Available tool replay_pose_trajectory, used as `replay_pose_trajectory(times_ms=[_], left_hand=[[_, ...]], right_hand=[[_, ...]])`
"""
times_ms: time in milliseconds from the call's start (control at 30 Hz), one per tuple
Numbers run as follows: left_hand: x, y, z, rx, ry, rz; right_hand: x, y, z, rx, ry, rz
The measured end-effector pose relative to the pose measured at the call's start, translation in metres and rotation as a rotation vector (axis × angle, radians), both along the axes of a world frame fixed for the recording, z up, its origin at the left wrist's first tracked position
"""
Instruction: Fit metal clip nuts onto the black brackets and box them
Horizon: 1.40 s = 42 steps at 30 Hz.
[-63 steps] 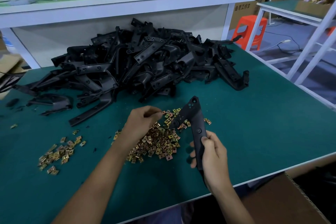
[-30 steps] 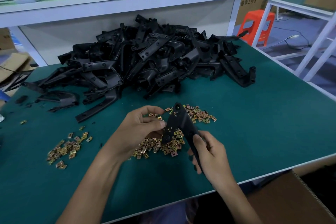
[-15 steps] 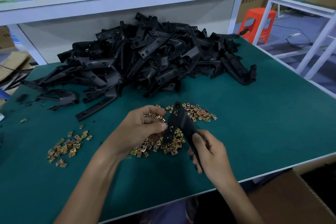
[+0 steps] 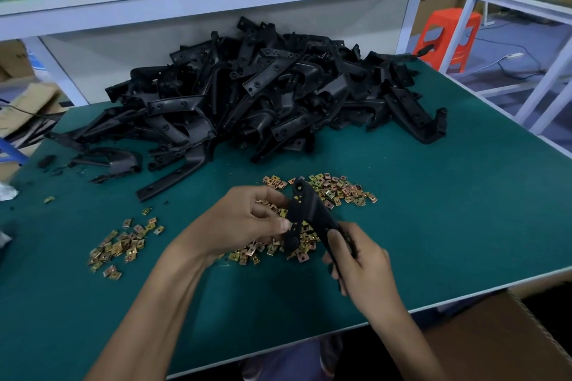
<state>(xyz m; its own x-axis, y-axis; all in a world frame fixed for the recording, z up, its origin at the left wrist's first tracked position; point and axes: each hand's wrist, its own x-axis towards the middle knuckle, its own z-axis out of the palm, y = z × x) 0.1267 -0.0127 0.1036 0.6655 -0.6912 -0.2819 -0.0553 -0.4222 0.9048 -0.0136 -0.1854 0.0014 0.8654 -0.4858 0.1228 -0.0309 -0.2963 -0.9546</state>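
Near the tabletop's (image 4: pixel 433 226) front edge, head view: grips black bracket (image 4: pixel 309 213) by its lower end in right hand (image 4: pixel 362 260), fingers curled round it; pinches its upper arm with left hand (image 4: pixel 244 223) above the clip nuts (image 4: pixel 337 192). Mid-fitting, seemingly; nut in the pinch not discernible. Next: needs nut pushed home, then bracket dropped into cardboard box (image 4: pixel 510 343) off the front right corner.

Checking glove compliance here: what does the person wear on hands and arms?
Nothing visible: the left hand and right hand are ungloved, with no rings, watch or bands; both forearms are bare to the frame's edge, no sleeve in view.
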Motion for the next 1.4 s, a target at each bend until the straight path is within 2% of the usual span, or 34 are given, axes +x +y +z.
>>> replay_pose_trajectory(times_ms=[233,400,533,567,667,733,833,933,1000,1200,1300,1400], left_hand=[[-0.009,-0.004,-0.007,-0.073,0.144,0.081],[-0.017,-0.008,-0.011,-0.139,0.080,0.149],[-0.016,-0.015,-0.018,-0.209,0.024,0.187],[-0.011,-0.017,-0.023,-0.168,-0.051,0.220],[0.021,-0.020,-0.041,0.106,-0.470,0.342],[0.044,-0.023,-0.049,0.222,-0.629,0.393],[0.073,-0.032,-0.061,0.349,-0.719,0.311],[0.089,-0.042,-0.069,0.500,-0.736,0.158],[0.095,-0.045,-0.071,0.534,-0.732,0.125],[0.091,-0.040,-0.057,0.418,-0.631,0.186],[0.074,-0.033,-0.044,0.176,-0.473,0.267],[0.050,-0.029,-0.031,-0.134,-0.258,0.220]], right_hand=[[0.000,0.001,-0.003,0.009,-0.029,-0.013],[0.001,0.000,-0.004,0.028,-0.040,-0.029],[0.001,-0.003,-0.002,0.137,-0.083,-0.077],[0.001,-0.004,-0.002,0.168,-0.092,-0.100],[0.002,-0.004,-0.001,0.242,-0.102,-0.160],[0.003,-0.004,-0.001,0.248,-0.099,-0.165],[0.003,-0.002,0.002,0.236,-0.095,-0.153],[0.003,-0.003,0.004,0.235,-0.091,-0.154],[0.004,-0.003,0.004,0.239,-0.089,-0.157],[0.004,-0.002,0.009,0.258,-0.088,-0.140],[0.004,-0.002,0.009,0.255,-0.078,-0.122],[0.004,-0.002,0.008,0.250,-0.072,-0.107]])
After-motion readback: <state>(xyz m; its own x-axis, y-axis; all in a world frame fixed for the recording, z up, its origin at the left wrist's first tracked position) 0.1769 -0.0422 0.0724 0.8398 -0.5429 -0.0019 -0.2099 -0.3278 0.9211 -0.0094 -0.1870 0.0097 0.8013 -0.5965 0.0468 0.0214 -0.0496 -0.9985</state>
